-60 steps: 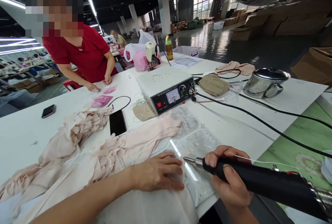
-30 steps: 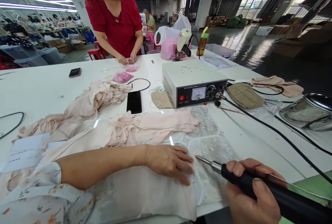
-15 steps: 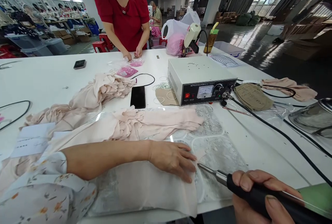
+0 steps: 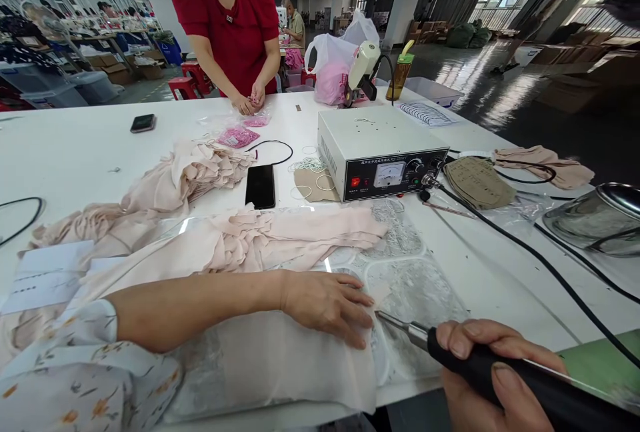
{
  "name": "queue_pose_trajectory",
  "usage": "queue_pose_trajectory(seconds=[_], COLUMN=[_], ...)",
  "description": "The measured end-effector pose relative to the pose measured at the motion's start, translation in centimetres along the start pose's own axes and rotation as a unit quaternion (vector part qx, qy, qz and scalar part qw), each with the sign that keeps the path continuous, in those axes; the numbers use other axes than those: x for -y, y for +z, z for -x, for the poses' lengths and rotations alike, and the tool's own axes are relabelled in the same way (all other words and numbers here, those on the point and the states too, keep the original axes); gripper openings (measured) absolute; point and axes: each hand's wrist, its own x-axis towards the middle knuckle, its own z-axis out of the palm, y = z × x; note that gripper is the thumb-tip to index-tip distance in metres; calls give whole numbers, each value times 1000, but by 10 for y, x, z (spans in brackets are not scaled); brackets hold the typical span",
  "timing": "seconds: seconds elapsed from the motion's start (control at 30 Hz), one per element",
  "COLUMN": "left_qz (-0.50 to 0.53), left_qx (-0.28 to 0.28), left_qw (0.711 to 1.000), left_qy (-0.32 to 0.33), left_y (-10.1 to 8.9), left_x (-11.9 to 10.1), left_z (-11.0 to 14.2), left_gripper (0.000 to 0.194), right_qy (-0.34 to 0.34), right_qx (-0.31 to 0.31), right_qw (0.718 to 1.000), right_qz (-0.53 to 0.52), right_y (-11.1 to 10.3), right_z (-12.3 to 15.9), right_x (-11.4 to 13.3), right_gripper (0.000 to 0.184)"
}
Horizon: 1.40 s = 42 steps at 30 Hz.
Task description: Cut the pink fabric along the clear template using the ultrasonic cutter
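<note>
My left hand (image 4: 327,305) lies flat with fingers spread on a sheer pale pink fabric piece (image 4: 295,369), pressing it onto a clear-topped grey board (image 4: 425,299). My right hand (image 4: 493,365) is wrapped round an ultrasonic hand tool (image 4: 475,359) with a black handle and a slim metal tip. Its tip points left and sits at the fabric's right edge, just beside my left fingertips. Whether it touches the cloth I cannot tell. Beyond my left hand lies a layered stack of pale pink fabric pieces (image 4: 295,235).
A control box (image 4: 385,145) with a dial and a black cable (image 4: 530,255) stands behind the board. A phone (image 4: 260,187), cardboard templates (image 4: 477,182) and a metal canister (image 4: 597,219) lie around it. Across the table (image 4: 200,119), a person in red (image 4: 230,19) handles small pink items.
The view has shifted slightly, so most things appear a little further left. My left hand stays on the fabric, and the tool tip remains at the edge near my fingers.
</note>
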Motion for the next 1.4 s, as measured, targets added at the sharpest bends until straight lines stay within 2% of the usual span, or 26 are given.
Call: queue_pose_trajectory(seconds=[0.13, 0.3, 0.43, 0.5, 0.77, 0.9, 1.17, 1.4], left_qz=[11, -32, -47, -53, -52, -69, -49, -51], left_qx=[20, -5, 79, 98, 87, 52, 50, 10], left_qw=[1000, 999, 996, 994, 995, 996, 997, 998], left_qy=[-18, 29, 3, -3, -4, 23, 27, 28], left_y=[0, -3, -10, -13, -12, -8, -6, -9], left_x=[0, -1, -3, -4, -5, -3, -1, -1], left_z=[0, -1, -3, -5, -5, -2, 2, 3], left_gripper=[27, 28, 24, 25, 24, 27, 27, 22], right_qy=[13, 25, 37, 49, 69, 75, 43, 28], right_qx=[-24, -25, -3, 0, 5, -14, 15, 27], right_qw=[999, 999, 999, 999, 998, 997, 997, 994], right_qz=[-19, -25, -7, -5, -2, -18, -67, -102], right_y=[1, -5, -6, -6, -7, -6, -4, 1], right_z=[0, 7, 12, 13, 16, 19, 17, 15], right_x=[4, 15, 20, 20, 16, 14, 8, 9], right_gripper=[6, 10, 17, 17, 17, 15, 13, 12])
